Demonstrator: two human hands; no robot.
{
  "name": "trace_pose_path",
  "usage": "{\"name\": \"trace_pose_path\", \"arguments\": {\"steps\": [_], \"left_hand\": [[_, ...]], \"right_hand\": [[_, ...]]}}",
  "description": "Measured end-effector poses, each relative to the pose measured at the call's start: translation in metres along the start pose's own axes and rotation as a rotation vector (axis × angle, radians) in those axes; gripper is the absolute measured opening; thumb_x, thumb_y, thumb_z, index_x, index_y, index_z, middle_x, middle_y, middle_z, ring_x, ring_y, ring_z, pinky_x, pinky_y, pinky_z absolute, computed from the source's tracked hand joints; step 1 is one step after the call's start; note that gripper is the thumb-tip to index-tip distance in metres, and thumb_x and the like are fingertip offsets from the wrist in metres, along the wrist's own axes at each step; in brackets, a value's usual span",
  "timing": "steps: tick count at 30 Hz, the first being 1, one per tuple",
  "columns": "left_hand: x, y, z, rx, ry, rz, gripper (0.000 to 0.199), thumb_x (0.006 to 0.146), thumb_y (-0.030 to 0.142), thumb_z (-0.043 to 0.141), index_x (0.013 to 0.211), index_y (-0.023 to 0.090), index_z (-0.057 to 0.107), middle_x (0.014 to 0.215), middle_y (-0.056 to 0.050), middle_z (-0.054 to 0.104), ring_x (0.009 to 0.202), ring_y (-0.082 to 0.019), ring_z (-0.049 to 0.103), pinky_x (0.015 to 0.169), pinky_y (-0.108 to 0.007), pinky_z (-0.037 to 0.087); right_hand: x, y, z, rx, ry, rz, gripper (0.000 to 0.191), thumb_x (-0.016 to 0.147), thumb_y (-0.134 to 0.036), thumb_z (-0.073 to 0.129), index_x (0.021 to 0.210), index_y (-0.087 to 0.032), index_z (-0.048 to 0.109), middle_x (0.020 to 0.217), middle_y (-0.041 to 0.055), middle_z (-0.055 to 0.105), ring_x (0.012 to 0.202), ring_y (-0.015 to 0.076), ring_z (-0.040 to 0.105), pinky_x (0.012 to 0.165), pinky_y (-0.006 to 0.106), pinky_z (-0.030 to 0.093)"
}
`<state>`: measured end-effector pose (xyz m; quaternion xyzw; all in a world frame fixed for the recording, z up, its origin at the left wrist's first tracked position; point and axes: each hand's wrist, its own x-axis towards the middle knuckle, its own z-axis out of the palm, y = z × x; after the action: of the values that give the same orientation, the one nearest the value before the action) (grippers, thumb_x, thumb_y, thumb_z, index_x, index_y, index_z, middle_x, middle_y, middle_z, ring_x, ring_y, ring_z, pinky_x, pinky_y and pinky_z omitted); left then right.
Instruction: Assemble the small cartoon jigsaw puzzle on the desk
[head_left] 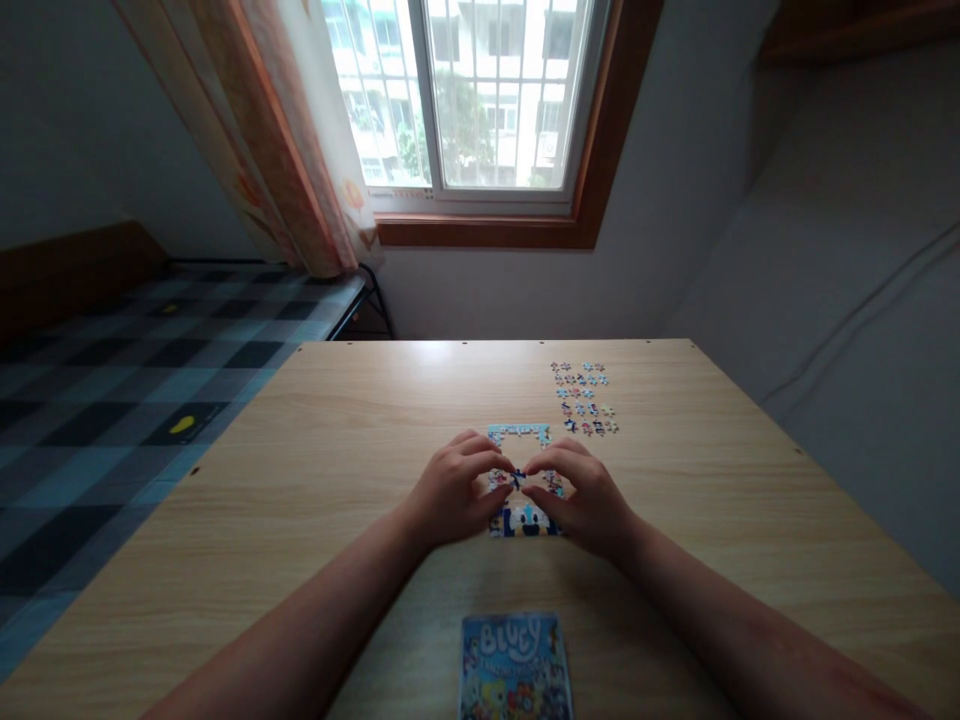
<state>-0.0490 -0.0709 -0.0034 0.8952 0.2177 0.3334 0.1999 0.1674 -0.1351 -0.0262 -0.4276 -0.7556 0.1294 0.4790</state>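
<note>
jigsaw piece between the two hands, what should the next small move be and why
I'd probably lower the blue jigsaw piece toward the partly built puzzle and test it against an inner edge: both the left hand and right hand have fingertips at it, and it sits over the frame's unfilled middle.

Past my tabletop's (337, 400) far edge, daylight enters 1 window (495, 100); a checked bed (247, 310) lies beyond its left edge, beside pale walls (675, 150).

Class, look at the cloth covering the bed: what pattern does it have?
The bed cover has dark and grey-blue checks, seen in the head view.
</note>
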Motion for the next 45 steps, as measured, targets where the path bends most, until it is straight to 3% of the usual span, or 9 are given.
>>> {"name": "trace_pose_path", "arguments": {"steps": [12,19,26,38,45], "left_hand": [[-0.002,-0.002,0.005,0.025,0.054,0.021,0.016,0.092,0.022,0.065,0.104,0.022,0.075,0.094,-0.008,0.072,0.088,-0.021,0.063,0.079,-0.038,0.053],[-0.001,0.001,0.005,0.015,0.108,-0.012,0.007,0.091,0.024,0.067,0.089,0.020,0.074,0.089,-0.007,0.071,0.085,-0.021,0.063,0.077,-0.037,0.052],[0.000,0.008,0.009,-0.045,0.106,0.021,0.008,0.091,0.025,0.068,0.091,0.019,0.074,0.087,-0.007,0.072,0.082,-0.019,0.063,0.075,-0.035,0.052],[0.001,0.005,0.007,-0.119,0.099,-0.113,0.020,0.098,0.025,0.058,0.085,0.018,0.071,0.083,-0.006,0.068,0.074,-0.016,0.059,0.068,-0.030,0.049],[0.002,0.003,0.010,-0.149,0.042,-0.140,0.022,0.097,0.025,0.058,0.081,0.017,0.070,0.081,-0.005,0.066,0.078,-0.017,0.059,0.071,-0.030,0.048]], "right_hand": [[0.003,-0.002,0.001,0.018,0.024,-0.009,0.013,0.086,-0.023,0.075,0.096,-0.023,0.067,0.087,0.0012,0.070,0.085,0.0173,0.061,0.078,0.032,0.049],[0.002,-0.004,0.002,0.009,0.069,-0.004,0.013,0.088,-0.022,0.073,0.099,-0.024,0.067,0.090,0.0015,0.071,0.087,0.0180,0.063,0.079,0.033,0.050],[0.005,-0.007,0.002,-0.055,0.071,-0.086,0.016,0.089,-0.021,0.072,0.105,-0.024,0.069,0.093,0.0020,0.074,0.087,0.0179,0.064,0.080,0.034,0.051],[0.004,-0.004,0.002,-0.063,0.056,-0.079,0.004,0.091,-0.022,0.071,0.093,-0.023,0.073,0.084,0.0024,0.074,0.080,0.0172,0.064,0.077,0.035,0.051],[0.005,-0.005,-0.001,-0.119,0.056,-0.236,0.011,0.090,-0.017,0.070,0.097,-0.025,0.073,0.100,0.0020,0.076,0.092,0.0174,0.066,0.086,0.036,0.052]]}}
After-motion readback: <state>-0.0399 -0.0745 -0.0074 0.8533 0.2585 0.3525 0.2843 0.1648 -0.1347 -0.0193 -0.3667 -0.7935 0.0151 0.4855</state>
